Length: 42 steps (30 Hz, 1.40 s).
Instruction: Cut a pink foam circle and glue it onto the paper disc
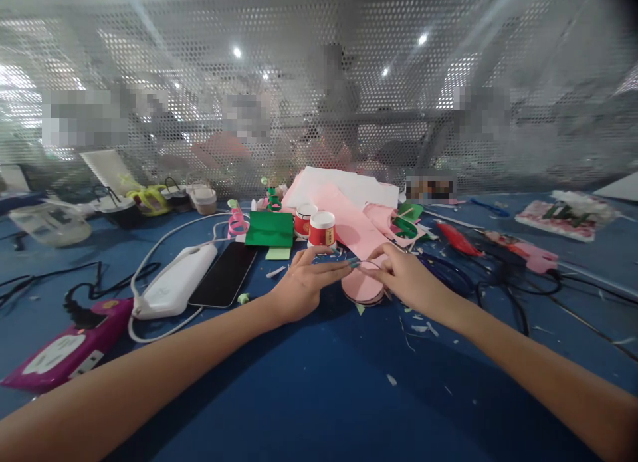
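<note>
My left hand (305, 284) lies on the blue table (319, 382), fingers stretched flat and pointing right toward a round pink paper piece (361, 288). My right hand (406, 276) rests on the right side of that pink round, fingers curled in a pinch at its top edge. A thin greenish strip (351, 262) runs between the two hands' fingertips. What the right fingers pinch is too small to name.
Two red-and-white jars (321, 229), green paper (270, 228), pink sheets (349, 219), a black phone (224, 274) and a white power bank (174, 288) lie behind the hands. Black cables (503, 282) sprawl right. A purple device (70, 346) sits left. A perforated screen (319, 83) closes the back, with people beyond it.
</note>
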### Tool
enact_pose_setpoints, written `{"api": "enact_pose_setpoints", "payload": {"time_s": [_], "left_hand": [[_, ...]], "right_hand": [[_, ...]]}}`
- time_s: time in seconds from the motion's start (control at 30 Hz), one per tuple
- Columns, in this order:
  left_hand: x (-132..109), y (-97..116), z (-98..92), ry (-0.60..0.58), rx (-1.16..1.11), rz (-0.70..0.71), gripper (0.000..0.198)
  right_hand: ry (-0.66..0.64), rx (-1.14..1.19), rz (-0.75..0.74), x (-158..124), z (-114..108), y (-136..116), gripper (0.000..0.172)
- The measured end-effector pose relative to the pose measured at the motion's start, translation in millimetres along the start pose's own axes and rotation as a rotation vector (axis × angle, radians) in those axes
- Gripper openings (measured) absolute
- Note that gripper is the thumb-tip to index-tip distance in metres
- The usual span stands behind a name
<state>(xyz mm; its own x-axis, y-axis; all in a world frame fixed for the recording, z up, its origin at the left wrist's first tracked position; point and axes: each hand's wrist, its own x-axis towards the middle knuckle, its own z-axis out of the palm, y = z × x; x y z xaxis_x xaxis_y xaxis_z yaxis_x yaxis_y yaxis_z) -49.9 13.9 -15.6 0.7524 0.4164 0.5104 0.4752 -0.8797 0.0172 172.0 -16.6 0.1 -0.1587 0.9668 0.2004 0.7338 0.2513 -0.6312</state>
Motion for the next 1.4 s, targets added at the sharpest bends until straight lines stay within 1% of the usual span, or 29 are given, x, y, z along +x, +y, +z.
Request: {"api": "enact_pose_setpoints", "payload": {"time_s": [0.07, 0.1, 0.27, 0.43, 0.5, 0.63, 0.7, 0.77, 0.87, 0.97, 1.07, 1.23, 1.4], "left_hand": [[0.1, 0.9, -2.4, -0.019, -0.011, 0.088, 0.062], [0.2, 1.2, -3.3, -0.010, -0.017, 0.114, 0.061], [1.3, 1.4, -3.3, 0.111, -0.062, 0.123, 0.060], [1.7, 1.4, -3.8, 0.091, -0.106, 0.192, 0.057], [1.1, 2.4, -5.1, 0.090, -0.097, 0.191, 0.057], [-0.2, 5.1, -7.8, 0.103, -0.070, 0.100, 0.064], [-0.3, 5.6, -8.3, 0.099, -0.063, 0.081, 0.066], [0.1, 5.4, -8.1, 0.101, -0.060, 0.100, 0.066], [1.3, 4.5, -7.3, 0.113, -0.063, 0.165, 0.063], [2.4, 3.6, -6.9, 0.092, -0.070, 0.225, 0.056], [2.5, 3.3, -7.1, 0.053, -0.073, 0.254, 0.053], [2.4, 4.7, -8.0, -0.005, -0.069, 0.252, 0.057], [3.7, 6.1, -10.2, -0.021, -0.049, 0.255, 0.055]], "right_hand": [[0.007, -0.029, -0.007, 0.2, 0.3, 0.3, 0.021], [0.014, -0.039, -0.016, 0.3, 0.5, 0.7, 0.021], [0.040, -0.074, -0.062, -0.3, 0.0, 2.5, 0.028], [0.019, -0.124, -0.066, -0.1, -0.9, 1.6, 0.027], [0.019, -0.135, -0.082, -0.1, -1.2, 1.0, 0.027], [0.033, -0.168, -0.095, -1.1, -2.0, -0.8, 0.026], [0.046, -0.211, -0.096, -1.9, -2.2, -1.8, 0.027], [0.051, -0.247, -0.098, -2.5, -2.0, -2.5, 0.027], [0.036, -0.274, -0.111, -2.8, -1.1, -1.8, 0.028], [0.027, -0.322, -0.114, -2.5, -0.2, -0.1, 0.032], [0.012, -0.361, -0.127, -2.1, -0.3, 0.9, 0.034], [-0.025, -0.404, -0.107, -2.5, -1.2, -0.6, 0.033], [-0.034, -0.418, -0.101, -4.1, -2.0, -4.1, 0.031]]}}
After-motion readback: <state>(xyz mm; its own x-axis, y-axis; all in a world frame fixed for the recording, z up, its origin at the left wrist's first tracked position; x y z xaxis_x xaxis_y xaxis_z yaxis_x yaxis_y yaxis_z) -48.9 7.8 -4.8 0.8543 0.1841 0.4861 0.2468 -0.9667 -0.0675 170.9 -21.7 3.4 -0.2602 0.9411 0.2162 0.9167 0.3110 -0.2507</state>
